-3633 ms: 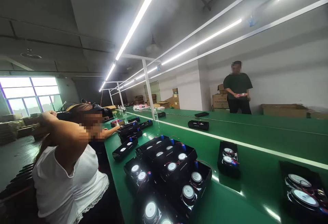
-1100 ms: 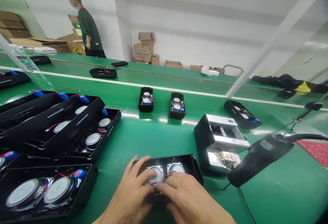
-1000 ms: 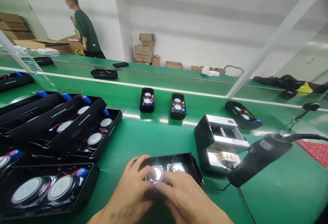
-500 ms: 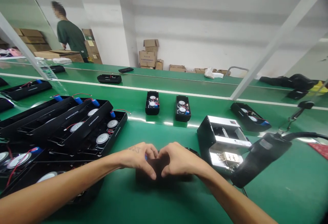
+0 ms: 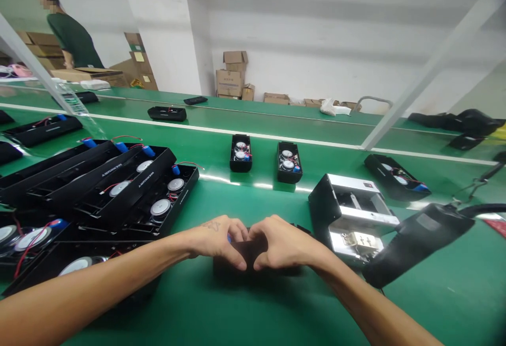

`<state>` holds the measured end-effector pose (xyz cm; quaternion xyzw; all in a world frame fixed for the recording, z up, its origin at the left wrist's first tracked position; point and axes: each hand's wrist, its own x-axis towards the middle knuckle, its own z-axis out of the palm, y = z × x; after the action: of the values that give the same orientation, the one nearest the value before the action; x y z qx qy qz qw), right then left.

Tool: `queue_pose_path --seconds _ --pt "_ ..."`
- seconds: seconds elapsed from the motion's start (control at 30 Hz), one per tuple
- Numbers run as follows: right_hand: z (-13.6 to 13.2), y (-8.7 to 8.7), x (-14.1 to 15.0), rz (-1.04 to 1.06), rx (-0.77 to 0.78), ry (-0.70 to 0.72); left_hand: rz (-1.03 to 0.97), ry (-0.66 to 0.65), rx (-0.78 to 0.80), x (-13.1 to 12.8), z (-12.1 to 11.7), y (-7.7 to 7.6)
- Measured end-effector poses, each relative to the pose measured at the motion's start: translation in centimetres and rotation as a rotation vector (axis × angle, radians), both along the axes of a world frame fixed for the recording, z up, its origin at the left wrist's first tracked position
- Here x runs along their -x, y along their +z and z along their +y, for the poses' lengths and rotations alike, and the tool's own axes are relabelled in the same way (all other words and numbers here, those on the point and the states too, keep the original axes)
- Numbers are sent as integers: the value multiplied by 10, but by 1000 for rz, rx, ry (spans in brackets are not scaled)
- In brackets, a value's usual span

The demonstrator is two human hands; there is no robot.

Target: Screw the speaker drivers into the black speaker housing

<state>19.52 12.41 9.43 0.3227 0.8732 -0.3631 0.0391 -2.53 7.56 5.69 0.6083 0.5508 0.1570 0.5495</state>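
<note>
A black speaker housing lies on the green bench in front of me, mostly covered by my hands. My left hand grips its near wall, thumb on the near side and fingers curled over the top. On the same wall, close beside it, my right hand holds on with its thumb and bent fingers. A bit of blue shows by the left fingers; the rest of the interior is hidden. To the left, a stack of open black speaker housings carries round silver drivers, red wires and blue cylindrical cells.
Right of my hands stands a black and silver machine, with a black screwdriver-like tool hanging by it. Two open housings sit ahead, another farther right. A person in dark green stands behind the far bench.
My view has shifted slightly, so the bench items appear displaced. Both hands keep their grip on the housing. The person in the background has moved left.
</note>
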Motion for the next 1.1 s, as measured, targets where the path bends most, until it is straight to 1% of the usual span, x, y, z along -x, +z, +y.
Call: queue_pose_path --seconds 0.1,0.27,0.4,0.7,0.9,1.1 --pt "-3 0 1 -12 -6 -1 -2 12 5 0 0 -2" --pt "-9 3 6 -55 -55 -54 -15 21 13 0 0 -4" --pt "-8 3 8 -66 -67 -71 -16 16 29 1 2 -4" --pt "-6 1 5 -42 -70 -46 -8 2 38 1 1 -2" --pt "-7 5 6 -56 -81 -14 -19 -4 31 3 2 -7" --pt "-10 4 14 -106 -49 -78 -30 -2 26 0 4 -6"
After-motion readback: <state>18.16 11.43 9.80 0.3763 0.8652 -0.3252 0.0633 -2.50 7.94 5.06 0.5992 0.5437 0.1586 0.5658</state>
